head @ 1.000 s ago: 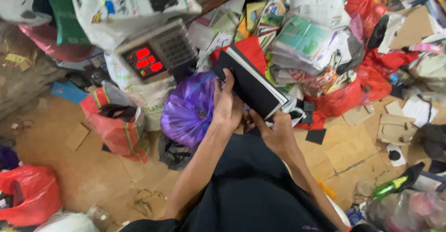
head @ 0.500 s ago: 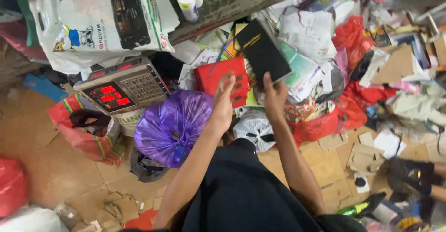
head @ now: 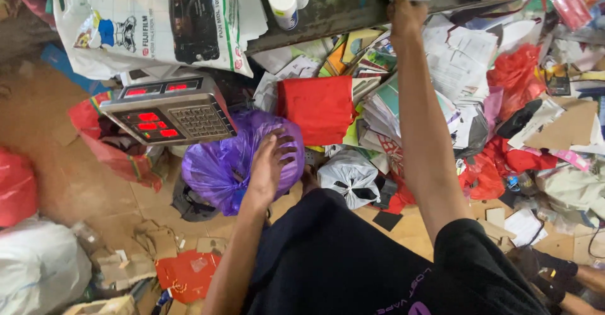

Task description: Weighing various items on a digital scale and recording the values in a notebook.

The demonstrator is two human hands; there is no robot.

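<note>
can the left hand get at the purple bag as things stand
Probably yes. The left hand hangs open right over the purple bag, with nothing between them. The weighing scale only overlaps the bag's upper left side. The right hand is away, up at the dark shelf.

Scale display: red digits, left; white printed bag above.
</note>
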